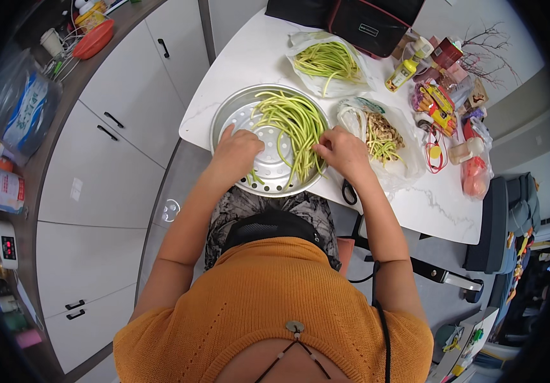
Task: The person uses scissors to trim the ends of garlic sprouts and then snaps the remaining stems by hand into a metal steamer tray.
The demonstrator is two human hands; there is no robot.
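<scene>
A round metal basin [218,116] with a perforated steamer plate [268,167] inside stands at the table's near left edge. Long thin green stems, apparently garlic scapes [295,124], lie heaped in its right half. My left hand [238,153] is over the basin's left side, fingers curled; whether anything is in them is hidden. A short green piece [253,177] lies below it. At the right rim, beside the scapes, my right hand [344,152] is closed, its fingertips hiding anything held. Beyond it sits a plastic bag [409,137] of brownish scraps and green bits.
Another bag of green stems [329,60] lies behind the basin on the white table [444,207]. Black scissor handles [349,192] are near my right wrist. A yellow bottle [402,75], snack packs [439,108] and a black bag [367,29] stand farther back. White cabinets [96,179] line the left.
</scene>
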